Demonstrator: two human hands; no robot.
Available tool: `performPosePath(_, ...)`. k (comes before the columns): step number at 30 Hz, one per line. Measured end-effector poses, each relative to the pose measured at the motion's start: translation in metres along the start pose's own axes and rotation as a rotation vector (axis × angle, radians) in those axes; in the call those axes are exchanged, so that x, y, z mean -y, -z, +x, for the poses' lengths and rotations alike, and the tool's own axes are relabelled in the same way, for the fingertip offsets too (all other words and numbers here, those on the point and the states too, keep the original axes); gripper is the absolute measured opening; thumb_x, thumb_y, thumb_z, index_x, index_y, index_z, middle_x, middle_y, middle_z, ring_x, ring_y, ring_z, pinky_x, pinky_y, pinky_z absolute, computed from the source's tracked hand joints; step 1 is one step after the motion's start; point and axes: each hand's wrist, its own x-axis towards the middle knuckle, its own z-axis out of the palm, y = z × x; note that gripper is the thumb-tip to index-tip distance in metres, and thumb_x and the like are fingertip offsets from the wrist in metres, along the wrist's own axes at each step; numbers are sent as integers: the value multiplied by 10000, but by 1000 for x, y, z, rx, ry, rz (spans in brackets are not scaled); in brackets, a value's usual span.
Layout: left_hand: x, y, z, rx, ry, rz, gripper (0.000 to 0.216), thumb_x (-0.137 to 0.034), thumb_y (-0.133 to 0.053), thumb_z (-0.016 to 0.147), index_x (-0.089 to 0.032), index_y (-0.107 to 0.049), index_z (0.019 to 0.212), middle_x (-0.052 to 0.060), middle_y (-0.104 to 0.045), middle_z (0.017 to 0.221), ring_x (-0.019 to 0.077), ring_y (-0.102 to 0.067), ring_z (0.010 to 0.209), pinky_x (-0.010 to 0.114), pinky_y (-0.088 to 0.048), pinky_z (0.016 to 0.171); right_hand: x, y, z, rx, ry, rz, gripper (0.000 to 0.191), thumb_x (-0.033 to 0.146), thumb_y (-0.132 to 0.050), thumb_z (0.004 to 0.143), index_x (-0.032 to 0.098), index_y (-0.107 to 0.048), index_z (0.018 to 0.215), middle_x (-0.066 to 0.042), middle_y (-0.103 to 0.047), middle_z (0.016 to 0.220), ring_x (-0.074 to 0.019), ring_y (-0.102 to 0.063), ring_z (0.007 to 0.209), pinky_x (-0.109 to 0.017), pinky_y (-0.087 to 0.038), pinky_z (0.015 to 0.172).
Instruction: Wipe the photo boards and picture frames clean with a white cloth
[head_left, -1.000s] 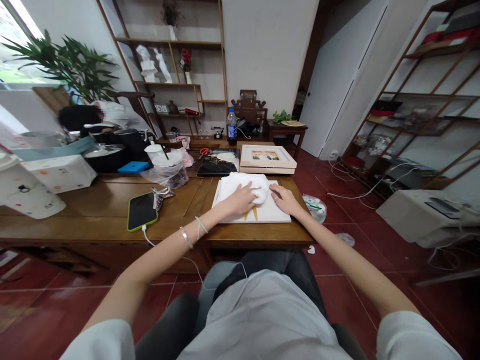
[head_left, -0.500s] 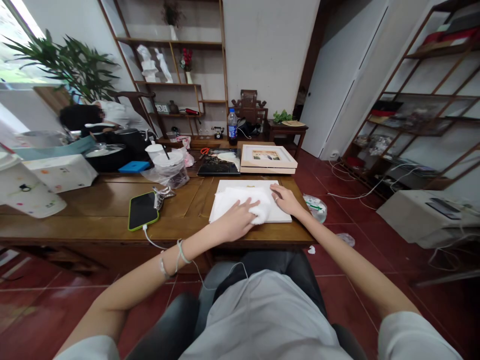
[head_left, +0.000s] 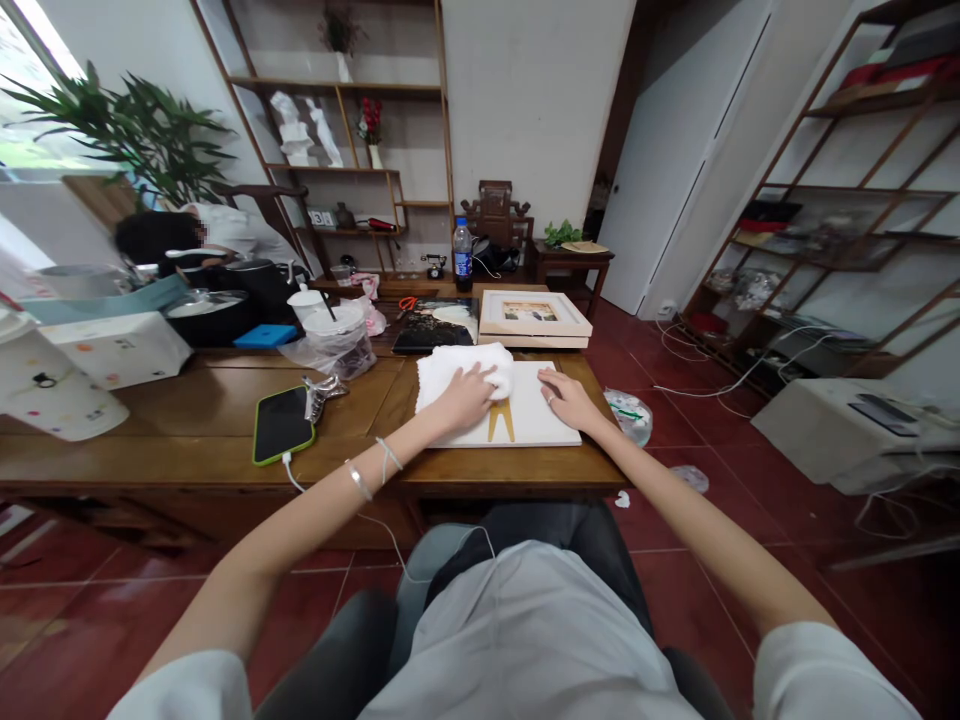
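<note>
White towel (head_left: pixel 456 362), bunched near its right side, lies across the left part of a white panel (head_left: pixel 538 422) on a wooden table (head_left: pixel 360 463). The person's left hand (head_left: pixel 466 398) rests on the towel, fingers slightly spread; whether they pinch a fold, I cannot tell. The right hand (head_left: pixel 568 398) touches the panel's right side, fingers close together, grip unclear. A gold V-shaped piece (head_left: pixel 501 420) shows between the hands. Behind sits a pale picture frame (head_left: pixel 495 330).
</note>
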Motion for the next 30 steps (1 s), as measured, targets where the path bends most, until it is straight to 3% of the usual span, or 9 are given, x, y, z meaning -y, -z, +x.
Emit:
performPosePath(3, -20, 8, -32, 17, -58, 11, 291, -159, -444, 875, -157, -655, 1075, 117, -352, 1492, 375, -301, 1363, 571, -324, 1041, 1, 0, 0, 5, -3, -15, 359, 162, -502, 840, 188, -649, 1166, -99, -602, 1289, -257, -481, 1280, -454, -351, 1094)
performPosePath(8, -49, 28, -87, 78, -157, 12, 275, -116, -476, 853, -172, -694, 1010, 99, -347, 1498, 368, -299, 1374, 556, -330, 1058, 2, 0, -1, 5, 7, -43, 368, 161, -479, 851, 168, -639, 1183, -110, -599, 1291, -251, -479, 1282, -445, -349, 1097)
performPosePath(13, -51, 35, -107, 99, -197, -18, 215, -129, -527, 836, -180, -706, 944, 90, -345, 1500, 360, -308, 1373, 543, -346, 1051, 0, -1, -1, -7, 11, -33, 372, 164, -492, 841, 192, -643, 1180, -91, -611, 1278, -245, -496, 1267, -441, -359, 1095)
performPosePath(19, -21, 21, -76, 57, -157, -48, 261, -168, -422, 913, -161, -672, 987, 108, -378, 1480, 282, -303, 1386, 460, -343, 1071, 0, -1, 0, -4, 10, -47, 365, 164, -486, 849, 187, -642, 1178, -93, -608, 1283, -249, -489, 1274, -444, -359, 1096)
performPosePath(26, 24, -4, -14, 22, 23, -68, 332, -252, -359, 939, -136, -620, 1109, 123, -325, 1506, 309, -253, 1398, 526, -299, 1076, 4, 2, 0, 20, -6, -36, 356, 173, -481, 857, 151, -643, 1173, -124, -590, 1300, -260, -483, 1278, -450, -354, 1098)
performPosePath(30, 34, -10, 2, 32, 68, -51, 314, -228, -361, 931, -129, -617, 1083, 143, -411, 1452, 294, -258, 1397, 523, -294, 1075, 3, 1, -1, 16, -5, -40, 358, 176, -479, 860, 155, -641, 1179, -117, -589, 1303, -255, -476, 1285, -439, -341, 1110)
